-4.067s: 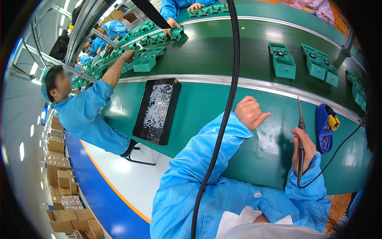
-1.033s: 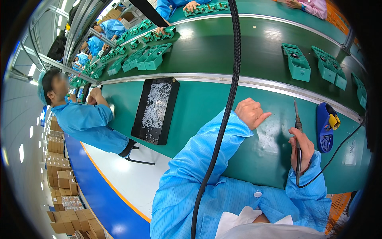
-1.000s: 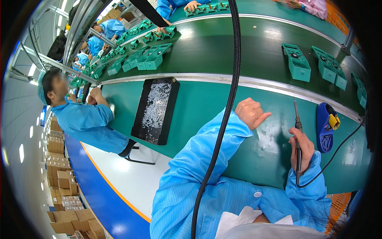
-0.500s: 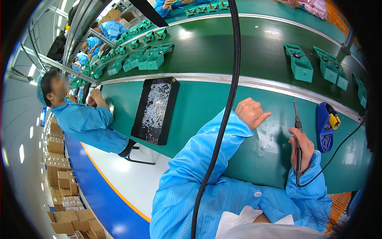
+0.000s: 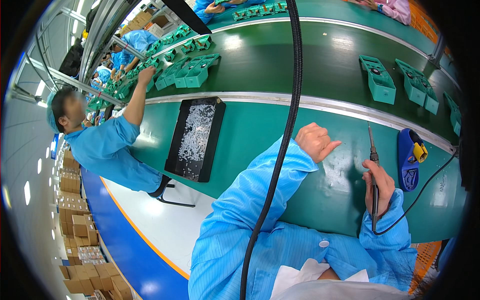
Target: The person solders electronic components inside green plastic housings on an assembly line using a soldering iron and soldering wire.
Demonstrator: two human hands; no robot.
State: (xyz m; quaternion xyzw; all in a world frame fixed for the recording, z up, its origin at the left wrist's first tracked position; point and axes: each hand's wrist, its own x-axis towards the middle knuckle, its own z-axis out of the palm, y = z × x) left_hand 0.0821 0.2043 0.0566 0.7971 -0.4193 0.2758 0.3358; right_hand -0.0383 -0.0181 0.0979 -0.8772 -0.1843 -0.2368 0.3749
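Note:
My right hand (image 5: pixel 381 187) is wrapped round a soldering iron (image 5: pixel 374 156). The iron's tip points away from me, toward the metal edge of the bench. My left hand (image 5: pixel 315 142) rests on the green bench top (image 5: pixel 320 200), its fingers curled under and its thumb stretched out to the right. Nothing shows in it, though the palm is hidden. Just right of the iron stands a blue soldering iron holder (image 5: pixel 411 162) with a yellow part. From the iron's handle a black cord (image 5: pixel 420 202) loops up to the right.
A black tray (image 5: pixel 194 171) of small whitish pieces (image 5: pixel 199 127) lies left of me. Beyond the bench runs a dark green belt (image 5: pixel 260 65) carrying green plastic housings (image 5: pixel 378 80). A thick black cable (image 5: pixel 280 165) hangs across the view. At left a co-worker (image 5: pixel 102 147) sits in blue.
The co-worker at left has stretched an arm over the belt to the green housings; one housing there no longer shows. The belt's housings have shifted slightly right. My hands have not moved.

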